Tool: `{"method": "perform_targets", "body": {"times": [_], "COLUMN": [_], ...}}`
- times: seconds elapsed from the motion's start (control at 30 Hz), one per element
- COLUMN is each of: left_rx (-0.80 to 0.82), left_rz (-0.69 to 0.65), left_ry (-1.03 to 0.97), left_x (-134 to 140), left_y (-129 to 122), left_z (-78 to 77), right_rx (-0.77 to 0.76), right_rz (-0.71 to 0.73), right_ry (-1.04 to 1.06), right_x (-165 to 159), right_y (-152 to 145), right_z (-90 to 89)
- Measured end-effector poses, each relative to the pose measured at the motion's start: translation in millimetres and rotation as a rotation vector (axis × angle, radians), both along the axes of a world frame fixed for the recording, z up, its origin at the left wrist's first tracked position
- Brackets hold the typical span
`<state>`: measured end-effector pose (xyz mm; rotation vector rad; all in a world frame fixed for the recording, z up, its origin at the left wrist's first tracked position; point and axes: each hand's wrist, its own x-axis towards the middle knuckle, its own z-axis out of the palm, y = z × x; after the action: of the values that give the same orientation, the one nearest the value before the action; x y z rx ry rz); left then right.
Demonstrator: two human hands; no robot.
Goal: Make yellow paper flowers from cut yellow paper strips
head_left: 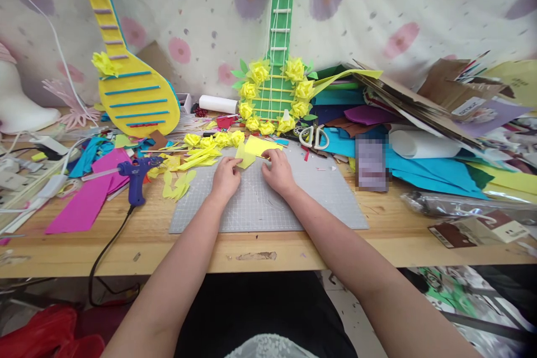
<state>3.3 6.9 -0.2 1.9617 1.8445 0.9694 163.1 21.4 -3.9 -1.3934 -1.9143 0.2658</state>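
Observation:
A small pale-yellow paper piece [247,160] is pinched by my left hand [226,178], above the upper part of the grey cutting mat [268,215]. My right hand [278,171] is just to the right, its fingers curled inward at the near edge of a brighter yellow sheet [258,146]. Whether those fingers grip anything is hidden. Behind my hands stands a green paper guitar [277,84], ringed with yellow paper flowers [259,71]. More yellow flowers [222,139] and yellow strips [195,159] lie left of the sheet.
A blue glue gun [136,176] stands at the left, its cord hanging off the table. White-handled scissors [314,138] lie behind the mat. A yellow guitar [140,92] leans at the back left. Blue sheets [432,173] and cardboard [419,100] pile up at the right.

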Motion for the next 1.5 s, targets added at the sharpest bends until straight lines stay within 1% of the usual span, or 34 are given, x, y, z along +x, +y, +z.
{"method": "perform_targets", "body": {"times": [0.07,0.17,0.3,0.4,0.5,0.63,0.77,0.9,1.0,1.1,1.27,1.37,1.5], "left_rx": [-0.004,-0.034,-0.033,-0.049,-0.077,-0.021,0.017,0.035,0.043,0.033,-0.022,-0.057,-0.065], "left_rz": [-0.002,-0.038,-0.02,0.0,0.015,0.042,0.081,0.041,0.025,0.011,-0.062,-0.048,-0.011], "left_ry": [-0.063,-0.094,0.081,0.197,0.258,0.312,0.382,0.404,0.404,0.357,0.14,0.073,0.054], "left_x": [1.7,6.0,10.4,11.3,11.3,14.3,23.6,31.9,32.5,29.0,20.2,16.9,17.4], "left_y": [-1.3,-3.9,-9.1,-12.6,-14.4,-13.7,-11.8,-11.2,-10.2,-7.9,-5.0,-4.5,-4.0], "left_z": [-1.0,-1.7,1.7,6.7,10.1,9.8,9.3,10.2,8.4,5.2,3.1,3.5,3.4], "right_rx": [-0.042,-0.096,-0.069,-0.058,-0.058,-0.01,0.026,-0.008,-0.016,-0.019,-0.078,-0.08,-0.078], "right_rz": [0.02,0.117,0.284,0.341,0.33,0.32,0.202,0.184,0.185,0.2,0.14,0.122,0.129], "right_ry": [0.038,0.07,0.024,-0.028,-0.07,-0.093,-0.102,-0.126,-0.125,-0.13,-0.103,-0.093,-0.062], "right_x": [-0.6,-2.2,-3.8,-4.8,-5.9,-8.1,-10.1,-10.1,-9.6,-9.5,-7.0,-3.9,-1.3], "right_y": [-1.4,-3.3,-4.9,-6.1,-7.1,-7.3,-6.2,-6.4,-7.8,-7.9,-3.0,0.1,0.5], "right_z": [0.3,0.3,0.7,1.5,1.9,1.9,2.8,3.3,2.3,1.0,-0.6,-1.6,-2.5]}}
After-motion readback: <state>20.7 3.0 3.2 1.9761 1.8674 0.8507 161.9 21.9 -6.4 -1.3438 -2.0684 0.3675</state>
